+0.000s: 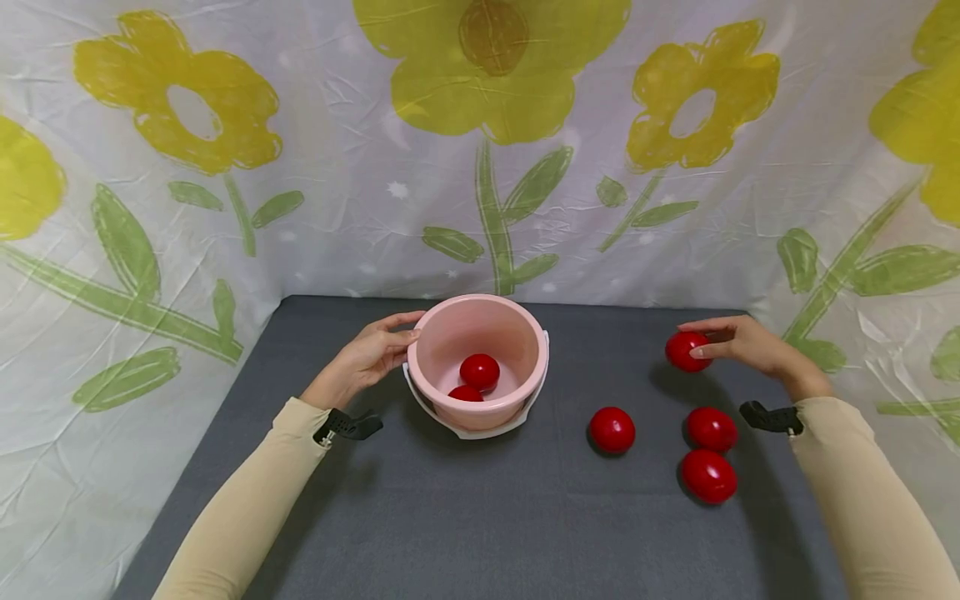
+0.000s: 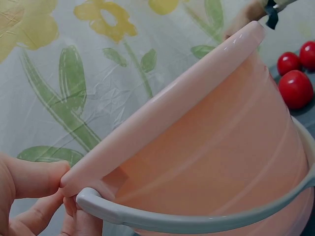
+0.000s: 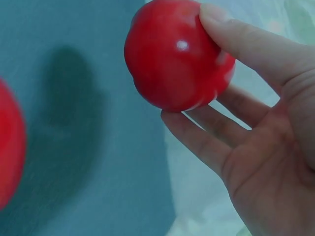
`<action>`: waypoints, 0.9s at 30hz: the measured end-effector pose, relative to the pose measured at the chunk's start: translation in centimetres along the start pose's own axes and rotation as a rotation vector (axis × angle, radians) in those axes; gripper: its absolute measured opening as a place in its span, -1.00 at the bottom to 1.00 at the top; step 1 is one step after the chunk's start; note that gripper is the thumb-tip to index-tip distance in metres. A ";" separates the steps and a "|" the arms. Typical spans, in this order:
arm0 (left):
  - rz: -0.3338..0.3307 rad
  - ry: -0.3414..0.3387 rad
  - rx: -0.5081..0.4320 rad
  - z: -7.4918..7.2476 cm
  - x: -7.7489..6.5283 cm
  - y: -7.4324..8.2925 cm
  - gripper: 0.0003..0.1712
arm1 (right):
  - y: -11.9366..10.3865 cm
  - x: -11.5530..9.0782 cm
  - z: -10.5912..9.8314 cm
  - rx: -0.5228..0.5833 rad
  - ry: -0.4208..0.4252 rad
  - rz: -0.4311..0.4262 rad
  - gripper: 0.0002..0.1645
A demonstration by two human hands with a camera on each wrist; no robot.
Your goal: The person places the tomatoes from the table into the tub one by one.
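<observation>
At the near edge of the grey bench, two beige sleeves of a person reach forward, one from each side, and each wrist carries a black strap. On the right part of the bench lies the nearest red tomato, and just behind it lies a second tomato; whether these two touch, I cannot tell. To their left, a third tomato lies alone. Left of it, a pink bucket stands on the bench, and its white handle hangs down at the near side. Inside the bucket are two more tomatoes, the nearer one partly hidden by the rim. The left hand pinches the bucket's rim at its left side, between the thumb and the fingers, next to one end of the handle. Farther right, the right hand holds a last tomato between the thumb and the fingertips, raised above the bench. Behind everything hangs a white cloth with yellow flowers and green leaves.
</observation>
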State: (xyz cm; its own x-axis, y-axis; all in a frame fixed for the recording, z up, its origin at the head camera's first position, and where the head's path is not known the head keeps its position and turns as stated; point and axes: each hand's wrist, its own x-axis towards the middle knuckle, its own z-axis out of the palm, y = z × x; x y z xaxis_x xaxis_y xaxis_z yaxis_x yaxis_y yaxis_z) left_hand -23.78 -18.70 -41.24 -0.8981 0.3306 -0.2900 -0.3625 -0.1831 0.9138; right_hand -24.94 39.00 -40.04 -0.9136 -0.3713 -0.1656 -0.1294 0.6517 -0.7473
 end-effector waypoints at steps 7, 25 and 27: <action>-0.001 0.001 -0.021 0.2 0.1 -0.2 -0.32 | -3.3 2.5 0.1 -0.052 -0.029 -0.015 -0.37; 0.014 -0.045 -0.030 -0.1 0.1 -0.3 -0.27 | -11.8 7.7 1.9 -0.075 -0.067 -0.074 -0.43; 0.015 -0.046 -0.029 -0.1 0.2 -0.4 -0.27 | -12.4 8.3 2.1 -0.066 -0.072 -0.089 -0.43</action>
State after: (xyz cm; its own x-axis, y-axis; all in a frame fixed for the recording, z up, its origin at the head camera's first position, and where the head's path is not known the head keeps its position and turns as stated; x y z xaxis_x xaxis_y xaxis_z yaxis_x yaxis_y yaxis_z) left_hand -23.83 -18.65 -41.64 -0.8916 0.3693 -0.2622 -0.3563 -0.2148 0.9093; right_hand -30.10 26.49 -33.50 -0.8676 -0.4746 -0.1486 -0.2355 0.6553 -0.7178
